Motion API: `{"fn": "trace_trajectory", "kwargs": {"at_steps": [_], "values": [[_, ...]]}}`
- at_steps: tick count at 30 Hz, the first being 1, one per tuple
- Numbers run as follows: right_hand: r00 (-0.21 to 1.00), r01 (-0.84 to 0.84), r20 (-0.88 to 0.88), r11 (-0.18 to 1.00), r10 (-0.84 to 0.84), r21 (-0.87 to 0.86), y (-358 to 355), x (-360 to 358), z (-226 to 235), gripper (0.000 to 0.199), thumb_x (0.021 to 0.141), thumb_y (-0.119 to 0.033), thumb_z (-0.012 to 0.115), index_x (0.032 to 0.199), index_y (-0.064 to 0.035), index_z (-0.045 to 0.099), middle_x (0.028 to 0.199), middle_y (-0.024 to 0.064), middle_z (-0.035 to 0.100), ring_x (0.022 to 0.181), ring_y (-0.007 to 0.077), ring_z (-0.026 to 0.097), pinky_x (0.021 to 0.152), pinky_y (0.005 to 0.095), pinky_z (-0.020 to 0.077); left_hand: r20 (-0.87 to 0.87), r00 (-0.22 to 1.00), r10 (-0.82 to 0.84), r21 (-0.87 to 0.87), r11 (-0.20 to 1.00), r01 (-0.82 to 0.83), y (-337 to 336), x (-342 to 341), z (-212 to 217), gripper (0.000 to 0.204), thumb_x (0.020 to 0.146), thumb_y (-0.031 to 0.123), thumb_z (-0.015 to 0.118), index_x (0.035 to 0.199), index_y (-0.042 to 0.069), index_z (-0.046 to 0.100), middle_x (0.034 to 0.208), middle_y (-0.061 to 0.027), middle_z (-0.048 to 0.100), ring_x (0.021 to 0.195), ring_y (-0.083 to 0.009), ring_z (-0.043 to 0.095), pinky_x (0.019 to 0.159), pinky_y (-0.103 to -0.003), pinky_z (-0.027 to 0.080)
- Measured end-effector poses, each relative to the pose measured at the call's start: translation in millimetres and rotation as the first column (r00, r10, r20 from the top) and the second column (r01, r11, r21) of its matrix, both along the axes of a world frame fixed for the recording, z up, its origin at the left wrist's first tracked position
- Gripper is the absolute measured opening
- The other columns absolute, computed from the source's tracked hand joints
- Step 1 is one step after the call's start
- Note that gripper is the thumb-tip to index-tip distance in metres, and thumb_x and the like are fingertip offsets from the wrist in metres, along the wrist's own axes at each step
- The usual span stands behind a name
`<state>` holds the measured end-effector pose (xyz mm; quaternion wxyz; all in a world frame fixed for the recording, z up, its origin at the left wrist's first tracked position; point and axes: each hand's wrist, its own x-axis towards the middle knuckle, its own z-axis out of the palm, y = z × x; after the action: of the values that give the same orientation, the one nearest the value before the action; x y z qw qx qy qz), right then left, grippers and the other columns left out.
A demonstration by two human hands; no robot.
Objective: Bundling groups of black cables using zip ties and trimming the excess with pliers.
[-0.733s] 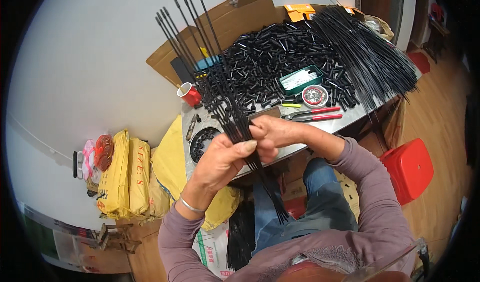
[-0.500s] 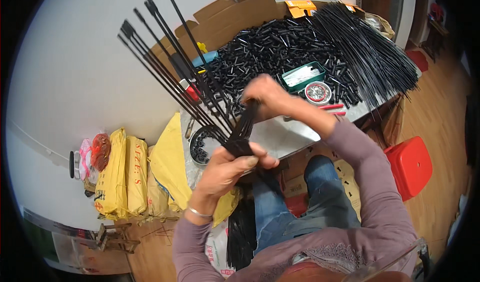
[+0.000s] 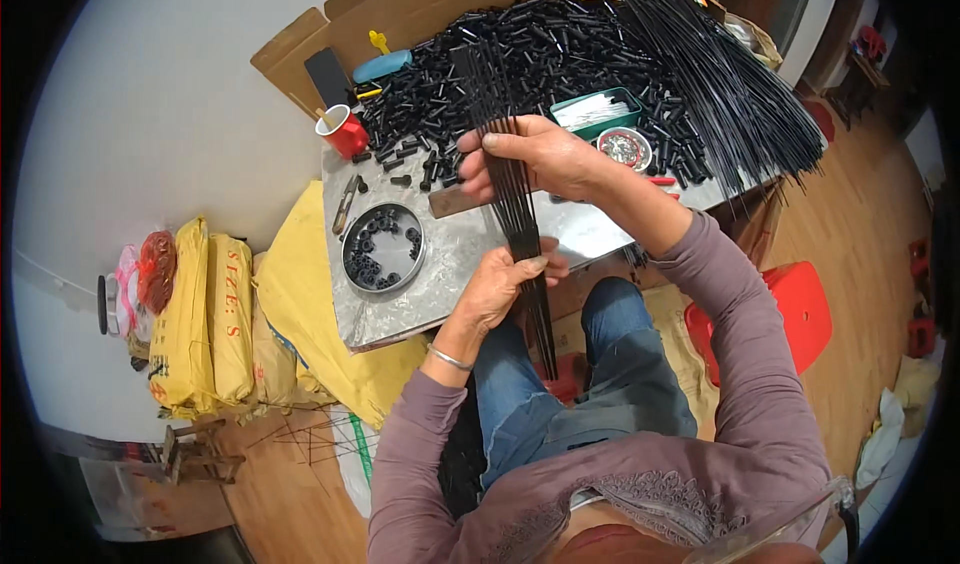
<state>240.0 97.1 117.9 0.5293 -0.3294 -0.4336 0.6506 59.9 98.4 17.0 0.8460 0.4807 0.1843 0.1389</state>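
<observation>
Rods [image 3: 513,199]: we have a thin black bundle slanting between both hands, upper ends before the tube pile [image 3: 570,49], lower ends above our lap [image 3: 575,429].
Left hand [image 3: 496,287]: wrapped around the lower part, thumb across the front.
Right hand [image 3: 545,154]: higher up, rods between thumb and partly spread fingers; we judge this hold looser.
Weight: light, we would guess, even bunched.
Stiffness: springy; we expect free ends to sway or fan.
Surface: it looks smooth, so single rods may slip lengthwise.
Fragility: probably tough, though we would avoid kinking one.
Best hold: we would circle the bundle low and steady it near the middle.
</observation>
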Motion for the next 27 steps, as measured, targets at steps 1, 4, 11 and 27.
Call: {"fn": "trace_trajectory", "kwargs": {"at_steps": [1, 4, 11, 27], "values": [[1.0, 0.003, 0.002, 1.0, -0.003, 0.016, -2, 1, -1, 0.033, 0.097, -0.018, 0.048, 0.123, 0.0031, 0.049, 0.105, 0.0154, 0.063, 0.1, 0.0277, 0.064, 0.088, 0.039, 0.054, -0.001, 1.0, 0.004, -0.005, 1.0, -0.004, -4, 1, -3, 0.041, 0.088, 0.014, 0.064, 0.121, -0.005, 0.051, 0.105, -0.0166, 0.065, 0.096, -0.0246, 0.064, 0.084, -0.034, 0.052], [1.0, -0.003, -0.028, 0.998, 0.005, 0.061, -12, -1, -3, 0.027, 0.097, -0.017, 0.049, 0.113, 0.0032, 0.054, 0.093, 0.0111, 0.065, 0.093, 0.0255, 0.066, 0.086, 0.0383, 0.0541, -0.013, 0.974, 0.225, 0.082, 0.971, -0.223, -20, 1, -8, 0.051, 0.085, 0.019, 0.069, 0.126, -0.002, 0.049, 0.106, -0.0117, 0.061, 0.1, -0.0215, 0.06, 0.087, -0.032, 0.049], [0.965, -0.098, 0.258, 0.971, 0.039, 0.218, -54, -31, -7, 0.023, 0.097, -0.014, 0.048, 0.109, 0.0022, 0.059, 0.092, 0.0075, 0.065, 0.089, 0.0146, 0.063, 0.082, 0.0288, 0.0508, -0.168, 0.959, 0.228, 0.982, -0.048, 0.183, 11, -6, 7, 0.073, 0.065, 0.043, 0.079, 0.122, 0.003, 0.056, 0.119, -0.0153, 0.058, 0.115, -0.0308, 0.052, 0.099, -0.039, 0.039], [0.869, -0.161, 0.481, 0.856, -0.112, 0.491, -55, -30, -20, 0.024, 0.092, -0.009, 0.056, 0.114, -0.0012, 0.054, 0.102, 0.0093, 0.061, 0.098, 0.0179, 0.058, 0.084, 0.0316, 0.047, 0.199, 0.953, 0.23, 0.707, 0.639, -0.302, -8, -8, 126, 0.028, 0.091, 0.01, 0.054, 0.115, -0.004, 0.058, 0.113, -0.0155, 0.064, 0.106, -0.021, 0.059, 0.102, -0.037, 0.038]]}}
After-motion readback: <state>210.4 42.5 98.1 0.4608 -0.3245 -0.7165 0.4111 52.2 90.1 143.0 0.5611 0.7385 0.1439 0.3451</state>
